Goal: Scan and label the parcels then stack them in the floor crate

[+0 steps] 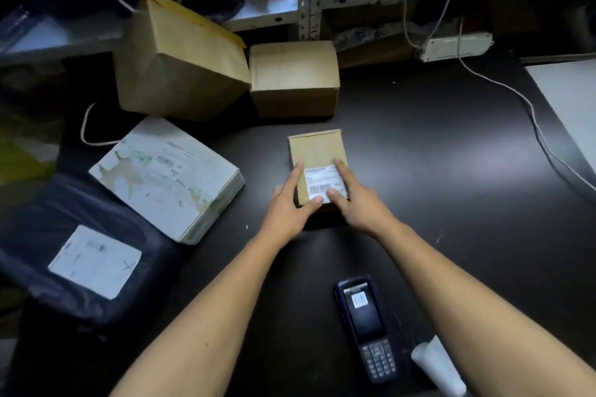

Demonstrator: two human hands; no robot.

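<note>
Fingers [298, 172] of both hands are laid flat, pressing the label [323, 183] onto the small parcel [317, 147]; creasing could be caused by uneven pressure

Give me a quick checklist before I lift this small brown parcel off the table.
1. White barcode label on the small brown cardboard parcel: stuck on top, ok.
2. Label edges flat: left hand and right hand press on them, cannot tell.
3. Grip on parcel: fingers lie flat on top, not round it, not ok.
4. Dark handheld scanner: lies on the black table, near, ok.
5. Parcel scanned: cannot tell.
6. Floor crate: out of view, cannot tell.
</note>
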